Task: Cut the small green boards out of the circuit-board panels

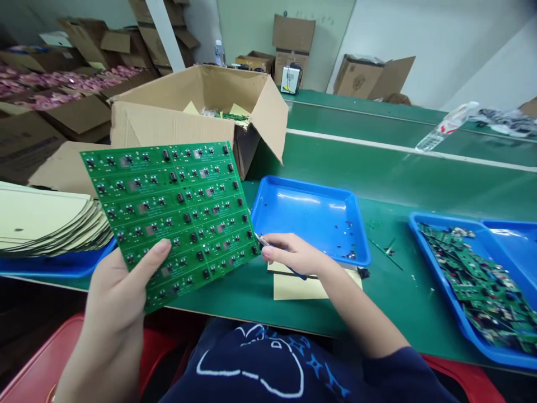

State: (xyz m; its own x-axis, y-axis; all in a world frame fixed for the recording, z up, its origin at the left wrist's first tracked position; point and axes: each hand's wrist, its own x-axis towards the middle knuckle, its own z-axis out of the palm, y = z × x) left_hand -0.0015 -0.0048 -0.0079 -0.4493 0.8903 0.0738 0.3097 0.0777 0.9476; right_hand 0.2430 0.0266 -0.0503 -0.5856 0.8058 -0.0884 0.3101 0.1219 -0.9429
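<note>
My left hand (pixel 119 291) grips the lower left corner of a green circuit board panel (pixel 176 215), with the thumb pressed on its face. The panel is tilted up toward me and carries rows of small black parts. My right hand (pixel 293 254) is closed at the panel's lower right edge, pinching a small tool with a blue handle (pixel 264 242) whose tip touches the board. Just behind that hand sits a blue tray (pixel 310 215) with a few dark scraps in it.
An open cardboard box (pixel 197 112) stands behind the panel. A stack of cream sheets (pixel 46 221) rests on a blue tray at the left. Another blue tray (pixel 482 280) at the right holds several small green boards. A plastic bottle (pixel 447 126) lies on the belt.
</note>
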